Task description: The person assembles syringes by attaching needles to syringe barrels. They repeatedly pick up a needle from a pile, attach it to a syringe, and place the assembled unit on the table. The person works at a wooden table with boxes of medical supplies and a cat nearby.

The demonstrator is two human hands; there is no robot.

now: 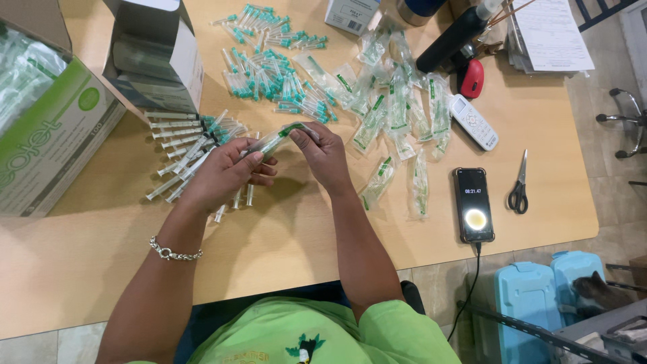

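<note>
While gripping clear crinkly plastic syringe packet with green print [278,138] just above rows of bare clear syringes [192,152], am pinching it with left hand [226,174] and right hand [322,152], fingers clamped at opposite ends. Judging it light, flimsy, slippery; edges seeming best hold.

green-white carton [50,135] far left | open grey box [158,57] beside it | clear green-striped wrappers [397,114] centre | lit phone screen [474,205] right

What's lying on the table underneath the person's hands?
Under the left hand lie unwrapped plastic syringes, spreading out to its left on the wooden table. Both hands, left and right hand, hold a wrapped syringe packet. Whatever lies directly beneath the palms is covered.
</note>
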